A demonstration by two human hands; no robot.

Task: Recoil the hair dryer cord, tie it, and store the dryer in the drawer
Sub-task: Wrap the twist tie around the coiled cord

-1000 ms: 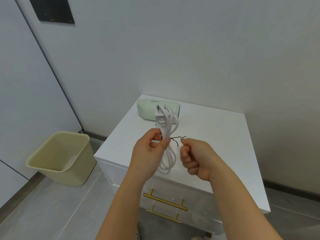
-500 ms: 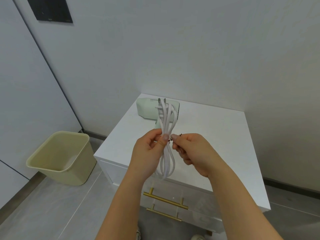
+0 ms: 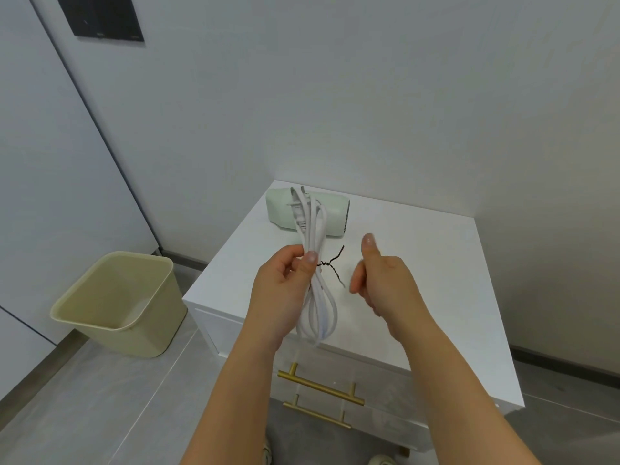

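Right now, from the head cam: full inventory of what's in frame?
cord: 1, white, coiled bundle held above the cabinet's front edge, plug on top
twist tie: 1, dark, round the bundle's middle, ends sticking out right
hair dryer: 1, pale green, back of the cabinet top
cabinet: 1, white, against the wall
drawer handles: 2, gold, cabinet front, one above the other
bin: 1, beige, floor left of cabinet
wall panel: 1, black, upper left
shoe tips: 2, pale, bottom edge
left hand: grips the cord at the tie
right hand: apart from the tie, thumb up, fingers curled, holding nothing
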